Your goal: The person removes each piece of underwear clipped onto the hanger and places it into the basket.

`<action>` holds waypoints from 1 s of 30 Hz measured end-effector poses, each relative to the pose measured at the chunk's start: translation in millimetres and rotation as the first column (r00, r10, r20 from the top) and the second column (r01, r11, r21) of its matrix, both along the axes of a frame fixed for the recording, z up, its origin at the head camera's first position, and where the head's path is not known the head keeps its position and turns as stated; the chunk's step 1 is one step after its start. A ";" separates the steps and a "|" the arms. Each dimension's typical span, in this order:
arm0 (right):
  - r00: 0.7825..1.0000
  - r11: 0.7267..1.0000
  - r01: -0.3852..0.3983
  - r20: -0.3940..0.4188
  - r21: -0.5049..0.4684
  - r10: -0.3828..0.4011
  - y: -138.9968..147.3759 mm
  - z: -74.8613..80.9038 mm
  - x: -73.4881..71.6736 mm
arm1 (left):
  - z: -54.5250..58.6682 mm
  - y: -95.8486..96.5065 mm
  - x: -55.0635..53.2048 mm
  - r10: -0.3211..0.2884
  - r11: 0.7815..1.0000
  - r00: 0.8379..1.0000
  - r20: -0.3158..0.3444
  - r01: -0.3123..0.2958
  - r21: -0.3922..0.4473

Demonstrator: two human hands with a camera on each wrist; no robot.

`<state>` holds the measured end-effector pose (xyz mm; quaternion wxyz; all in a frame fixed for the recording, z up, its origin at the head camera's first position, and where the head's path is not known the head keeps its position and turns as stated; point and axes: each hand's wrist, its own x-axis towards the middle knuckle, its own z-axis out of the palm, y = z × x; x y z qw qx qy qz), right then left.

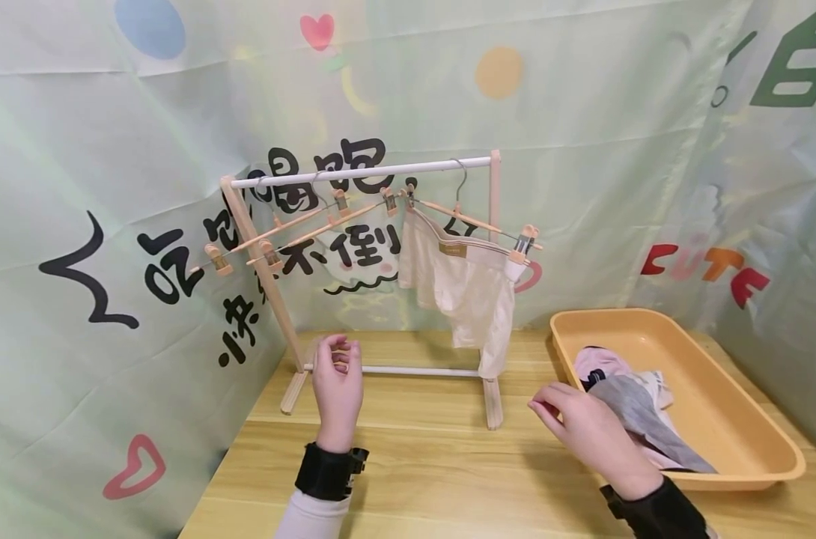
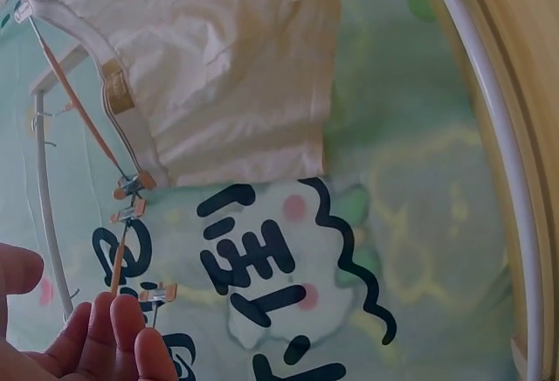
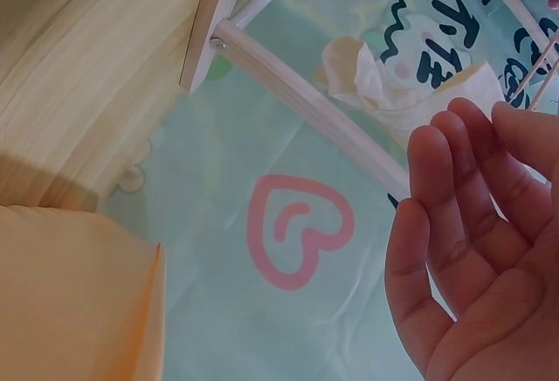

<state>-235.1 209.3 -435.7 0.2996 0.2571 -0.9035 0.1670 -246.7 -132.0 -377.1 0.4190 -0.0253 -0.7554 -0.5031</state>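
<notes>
A pair of cream shorts (image 1: 458,281) hangs by its waistband from a wooden clip hanger (image 1: 475,218) at the right of a small clothes rack (image 1: 361,174). Two more clip hangers (image 1: 327,224) on the bar carry no garment. My left hand (image 1: 338,385) is raised before the rack's lower left side, fingers loosely bent, holding nothing. In the left wrist view its fingers (image 2: 127,329) show below the shorts (image 2: 236,75). My right hand (image 1: 586,427) hovers by the tub's left edge with nothing in it; the right wrist view shows its relaxed fingers (image 3: 463,171).
An orange plastic tub (image 1: 731,397) stands at the right of the wooden table (image 1: 421,464). Grey, pink and white clothes (image 1: 633,404) lie bunched at its left side. A printed cloth backdrop (image 1: 583,150) rises behind the rack and along both sides.
</notes>
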 end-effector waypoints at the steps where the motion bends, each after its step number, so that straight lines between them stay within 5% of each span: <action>1: 1.000 1.000 -0.003 -0.002 0.000 0.003 -0.4 0.0 -0.2 | -0.3 0.3 0.2 0.001 1.000 1.000 0.002 -0.001 0.000; 12: 1.000 1.000 -0.001 -0.020 -0.004 0.001 -2.7 -1.4 -1.3 | -24.7 -6.4 -17.7 -0.038 0.999 0.999 0.033 0.039 -0.025; 30: 1.000 1.000 -0.004 -0.019 -0.004 0.004 -2.3 -0.9 0.8 | 35.2 46.1 -8.3 -0.102 0.958 0.994 -0.032 0.090 -0.274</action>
